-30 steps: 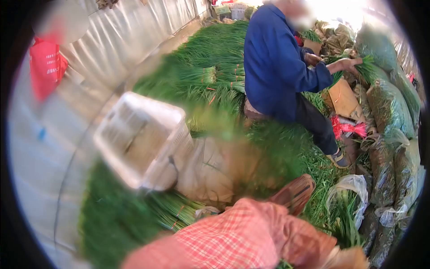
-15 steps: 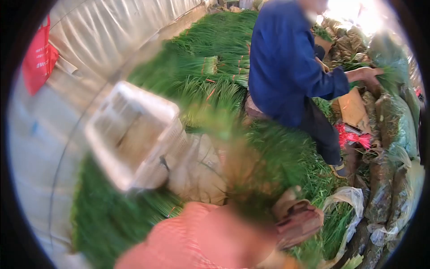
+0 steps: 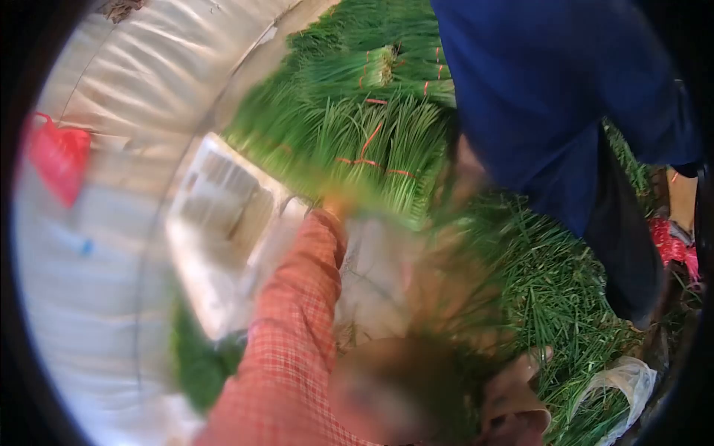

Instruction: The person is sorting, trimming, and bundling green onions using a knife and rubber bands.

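My left hand (image 3: pixel 336 206), at the end of a red checked sleeve (image 3: pixel 297 290), reaches out over the stacked greens. Its fingers are wrapped around a bunch of chives (image 3: pixel 353 195), which is smeared by motion. Just beyond the hand lie tied bundles of chives (image 3: pixel 368 145) with red bands around them. To the hand's left stands a white plastic crate (image 3: pixel 216 223). My right hand does not show. A blurred round shape (image 3: pixel 401 386) fills the bottom middle, and I cannot make out what it is.
A person in a blue jacket (image 3: pixel 550 89) is close by on the right. Loose greens (image 3: pixel 565 290) cover the ground there, beside a clear plastic bag (image 3: pixel 621 386). At far left hangs a red bag (image 3: pixel 61 156) by the pale plastic sheeting (image 3: pixel 171 67). A brown shoe (image 3: pixel 513 401) shows low down.
My left arm has stretched forward, bringing the bunch near the tied bundles. The view has shifted, so the person in blue appears larger and closer. The crate appears partly behind my sleeve.
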### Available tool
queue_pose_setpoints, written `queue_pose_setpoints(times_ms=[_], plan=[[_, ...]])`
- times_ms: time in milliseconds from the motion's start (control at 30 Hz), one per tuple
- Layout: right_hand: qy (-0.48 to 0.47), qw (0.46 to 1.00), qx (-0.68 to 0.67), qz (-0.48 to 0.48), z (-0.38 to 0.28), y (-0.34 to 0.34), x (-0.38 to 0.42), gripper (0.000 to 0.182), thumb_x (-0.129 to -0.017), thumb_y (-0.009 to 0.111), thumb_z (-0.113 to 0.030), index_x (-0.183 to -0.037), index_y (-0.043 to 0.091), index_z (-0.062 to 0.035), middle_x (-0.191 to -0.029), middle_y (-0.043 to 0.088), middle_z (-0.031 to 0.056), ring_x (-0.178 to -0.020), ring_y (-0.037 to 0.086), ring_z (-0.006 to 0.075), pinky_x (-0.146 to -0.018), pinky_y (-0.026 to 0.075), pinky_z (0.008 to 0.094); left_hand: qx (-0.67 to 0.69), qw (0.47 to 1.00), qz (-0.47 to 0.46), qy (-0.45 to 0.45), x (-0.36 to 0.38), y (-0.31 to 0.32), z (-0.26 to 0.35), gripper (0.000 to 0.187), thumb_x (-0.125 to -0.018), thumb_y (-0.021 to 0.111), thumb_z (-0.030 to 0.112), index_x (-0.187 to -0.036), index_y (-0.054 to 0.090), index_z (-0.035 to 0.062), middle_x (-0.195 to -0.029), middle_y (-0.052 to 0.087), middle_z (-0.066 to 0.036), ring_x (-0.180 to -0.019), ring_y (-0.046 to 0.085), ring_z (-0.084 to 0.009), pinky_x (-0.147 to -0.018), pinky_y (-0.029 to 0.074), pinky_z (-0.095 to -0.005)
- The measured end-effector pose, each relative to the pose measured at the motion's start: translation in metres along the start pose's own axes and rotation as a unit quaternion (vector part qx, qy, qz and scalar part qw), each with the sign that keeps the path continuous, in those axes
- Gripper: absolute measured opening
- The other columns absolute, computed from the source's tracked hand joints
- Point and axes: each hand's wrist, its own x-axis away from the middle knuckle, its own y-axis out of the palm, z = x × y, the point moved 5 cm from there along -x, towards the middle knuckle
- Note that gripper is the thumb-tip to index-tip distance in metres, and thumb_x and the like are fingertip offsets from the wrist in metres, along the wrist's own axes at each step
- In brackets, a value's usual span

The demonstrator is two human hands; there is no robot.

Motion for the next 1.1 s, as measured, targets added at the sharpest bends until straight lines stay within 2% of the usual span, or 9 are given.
queue_pose_setpoints(times_ms=[133,233,333,400,500,633,700,800,1100], plan=[[0.015,1.0,0.012,0.024,0.002,-0.015,-0.006,0.053,-0.076,0.059,-0.033,-0.116,0.047,0.0011,-0.091,0.057,0.0132,-0.078,0.056,0.0242,-0.068,0.046,0.0324,0.175,0.951,-0.252,0.035,0.115,0.109,0.079,0.049,-0.078,0.064,0.015,-0.122,0.047,0.0019,-0.101,0.057,-0.008,-0.085,0.055,-0.0148,-0.075,0.046,-0.0304],[0.012,0.999,0.016,0.042,0.004,-0.026,0.002,0.052,-0.076,0.06,-0.031,-0.114,0.048,0.0012,-0.088,0.057,0.0126,-0.075,0.056,0.0233,-0.066,0.046,0.0323,0.244,0.887,-0.391,-0.007,0.248,0.195,0.163,0.033,-0.085,0.062,0.024,-0.108,0.055,0.0017,-0.091,0.06,-0.005,-0.086,0.054,-0.0117,-0.071,0.044,-0.0276],[-0.007,0.997,0.012,0.071,0.007,-0.048,0.024,0.05,-0.075,0.062,-0.028,-0.113,0.05,0.0014,-0.086,0.058,0.012,-0.073,0.056,0.0224,-0.064,0.047,0.0322,0.365,0.672,-0.632,0.124,0.348,0.283,0.218,0.055,-0.083,0.064,0.026,-0.126,0.04,0.002,-0.094,0.056,-0.005,-0.089,0.053,-0.0131,-0.081,0.042,-0.0269],[-0.03,0.995,-0.01,0.095,0.011,-0.07,0.046,0.048,-0.074,0.063,-0.027,-0.112,0.051,0.0015,-0.084,0.058,0.0116,-0.071,0.056,0.0218,-0.062,0.047,0.0321,0.548,0.492,-0.672,-0.074,0.429,0.3,0.254,0.067,-0.08,0.068,0.017,-0.134,0.029,0.0037,-0.11,0.046,-0.007,-0.098,0.048,-0.0141,-0.086,0.041,-0.0269],[-0.051,0.984,-0.097,0.139,0.022,-0.104,0.125,0.047,-0.074,0.065,-0.025,-0.11,0.052,0.0017,-0.082,0.058,0.0111,-0.069,0.057,0.0209,-0.06,0.047,0.032,0.485,0.379,-0.783,-0.084,0.536,0.294,0.289,0.096,-0.076,0.071,0.019,-0.143,0.005,0.0069,-0.142,0.026,-0.014,-0.133,0.024,-0.0242,-0.107,0.021,-0.0383],[-0.051,0.96,-0.276,0.003,0.037,-0.095,0.209,0.044,-0.073,0.067,-0.022,-0.108,0.054,0.0019,-0.079,0.059,0.0103,-0.066,0.057,0.0196,-0.057,0.048,0.0318,0.411,0.372,-0.83,-0.06,0.605,0.299,0.273,0.116,-0.064,0.076,0.049,-0.143,0.001,0.0101,-0.144,0.021,-0.015,-0.134,0.02,-0.0248,-0.108,0.019,-0.0397],[0.048,0.944,-0.315,-0.089,0.05,-0.067,0.198,0.041,-0.065,0.071,-0.011,-0.101,0.058,0.0042,-0.075,0.06,0.0113,-0.058,0.055,0.0184,-0.05,0.043,0.026,0.398,0.375,-0.801,-0.245,0.594,0.253,0.32,0.095,-0.07,0.072,0.043,-0.141,0.018,0.0103,-0.14,0.029,-0.015,-0.126,0.035,-0.028,-0.103,0.03,-0.0428],[-0.049,0.94,-0.319,-0.11,0.057,-0.045,0.219,0.03,-0.071,0.066,-0.01,-0.097,0.058,0.0019,-0.077,0.06,0.0075,-0.058,0.053,0.0136,-0.05,0.04,0.0235,0.416,0.46,-0.762,-0.186,0.62,0.261,0.297,0.085,-0.07,0.07,0.043,-0.136,0.028,0.0093,-0.133,0.039,-0.016,-0.117,0.045,-0.0325,-0.095,0.042,-0.0469],[-0.085,0.927,-0.364,-0.04,0.145,-0.039,0.251,0.047,-0.075,0.068,-0.013,-0.116,0.051,0.0006,-0.1,0.061,0.0105,-0.082,0.056,0.0158,-0.072,0.046,0.0282,0.313,0.471,-0.802,-0.193,0.685,0.254,0.268,0.084,-0.065,0.071,0.016,-0.136,0.027,0.0084,-0.119,0.05,-0.023,-0.102,0.056,-0.0373,-0.09,0.046,-0.0468]])
